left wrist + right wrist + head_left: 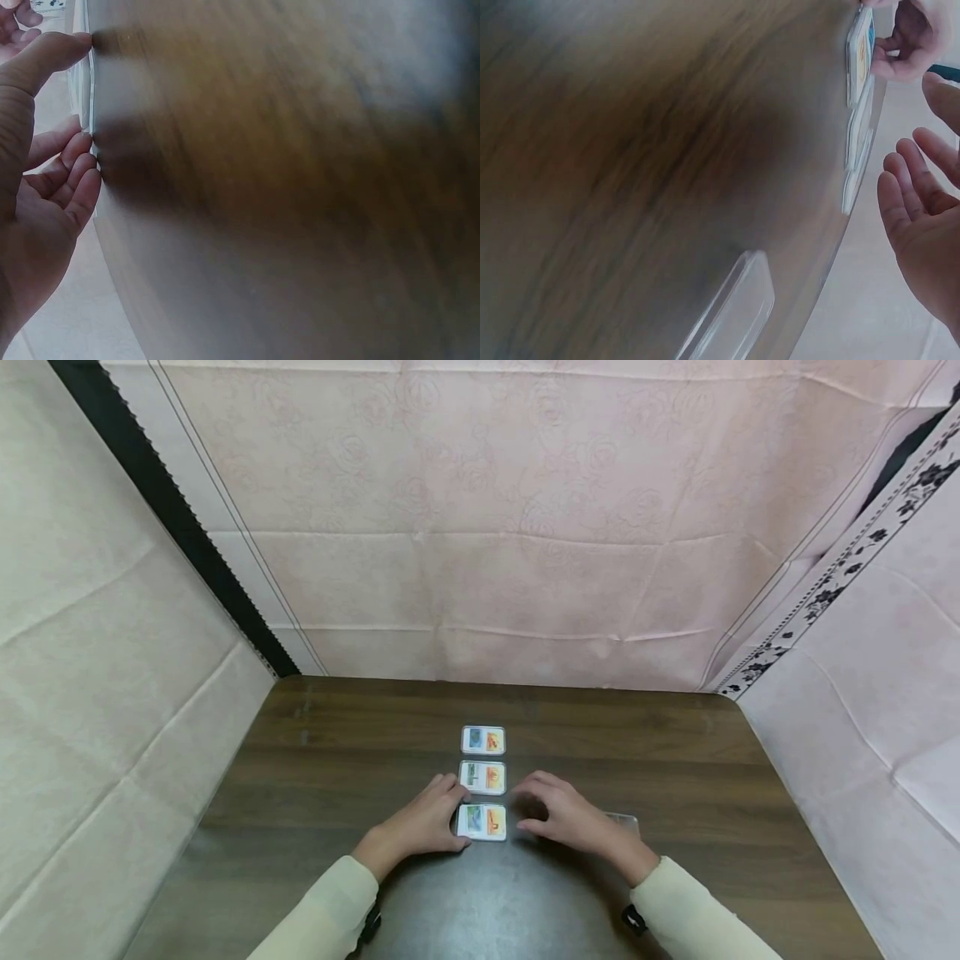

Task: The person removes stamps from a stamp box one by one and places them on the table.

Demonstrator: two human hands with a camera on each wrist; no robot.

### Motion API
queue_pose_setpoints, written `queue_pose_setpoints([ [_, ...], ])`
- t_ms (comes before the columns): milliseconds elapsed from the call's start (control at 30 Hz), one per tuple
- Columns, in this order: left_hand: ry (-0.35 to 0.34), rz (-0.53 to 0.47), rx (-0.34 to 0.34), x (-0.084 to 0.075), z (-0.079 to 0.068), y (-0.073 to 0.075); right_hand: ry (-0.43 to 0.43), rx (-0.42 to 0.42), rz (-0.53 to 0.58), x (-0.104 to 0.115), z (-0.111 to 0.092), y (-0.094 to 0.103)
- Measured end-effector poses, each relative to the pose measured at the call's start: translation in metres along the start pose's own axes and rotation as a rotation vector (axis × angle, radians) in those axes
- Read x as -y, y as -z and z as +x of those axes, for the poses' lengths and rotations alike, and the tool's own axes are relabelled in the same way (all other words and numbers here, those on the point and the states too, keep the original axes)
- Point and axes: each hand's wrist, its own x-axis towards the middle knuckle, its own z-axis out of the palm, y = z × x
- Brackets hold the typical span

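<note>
Three white-bordered picture cards with clear edges lie in a column on the wooden table: the nearest card [482,822], the middle card [483,777] and the farthest card [483,741]. My left hand [423,818] holds the nearest card at its left end, thumb at the near corner and fingertips at the far corner. To the right of the column, my right hand [566,814] hovers with loosely bent fingers, touching no card. In the right wrist view its fingers [922,195] are spread and nothing is between them.
A clear plastic case [739,311] lies on the table [360,735] to the right, partly hidden under my right wrist in the head view. Pale cloth [480,568] hangs behind the table's far edge and along both sides.
</note>
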Motion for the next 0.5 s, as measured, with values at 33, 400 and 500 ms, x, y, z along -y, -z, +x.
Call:
queue_pose_setpoints([
  [33, 0.001, 0.0, 0.0, 0.0, 0.0, 0.0, -0.005, 0.005, 0.009, 0.001, 0.001, -0.001],
  [400, 0.016, -0.015, 0.014, -0.002, -0.001, 0.002, -0.047, 0.03, -0.004, 0.011, 0.014, -0.016],
  [500, 0.014, -0.014, 0.013, -0.002, 0.0, 0.002, -0.047, 0.029, -0.02, 0.011, 0.015, -0.019],
])
